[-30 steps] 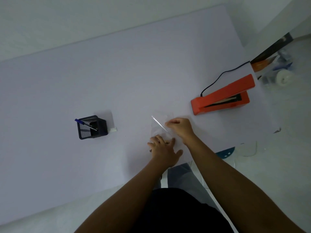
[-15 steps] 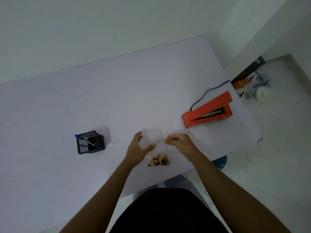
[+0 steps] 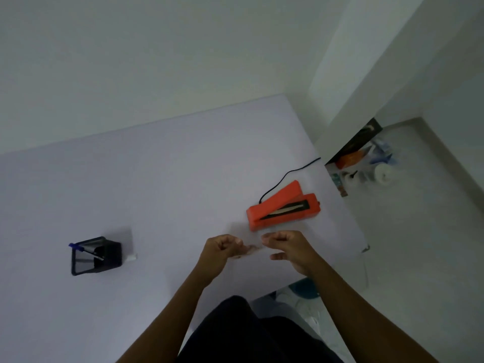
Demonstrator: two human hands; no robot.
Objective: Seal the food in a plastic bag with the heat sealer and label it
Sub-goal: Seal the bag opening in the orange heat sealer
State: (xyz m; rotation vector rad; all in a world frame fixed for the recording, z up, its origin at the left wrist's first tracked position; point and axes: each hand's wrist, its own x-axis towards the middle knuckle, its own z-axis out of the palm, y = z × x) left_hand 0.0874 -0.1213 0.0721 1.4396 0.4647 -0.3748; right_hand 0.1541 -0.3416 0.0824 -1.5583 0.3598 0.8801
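Observation:
A clear plastic bag [image 3: 250,243] with brown food [image 3: 247,252] inside hangs between my hands above the table's front edge. My left hand [image 3: 218,251] pinches the bag's left side with curled fingers. My right hand [image 3: 286,247] pinches its right side. The bag is blurred and nearly see-through. The orange heat sealer [image 3: 282,205] stands just behind my hands with its lid raised, its black cord [image 3: 288,176] running to the back right. A black mesh pen holder [image 3: 95,255] with a blue pen [image 3: 83,250] sits at the left, a small white label [image 3: 132,257] beside it.
The lavender table [image 3: 157,179] ends at the right near the sealer. Beyond that edge, on the floor, lie a black-and-orange box [image 3: 353,150] and white clutter [image 3: 382,174]. A teal stool [image 3: 305,288] shows below the table's front corner.
Both hands have lifted the bag with the food off the table and now hold it by its two sides. The camera has tilted up.

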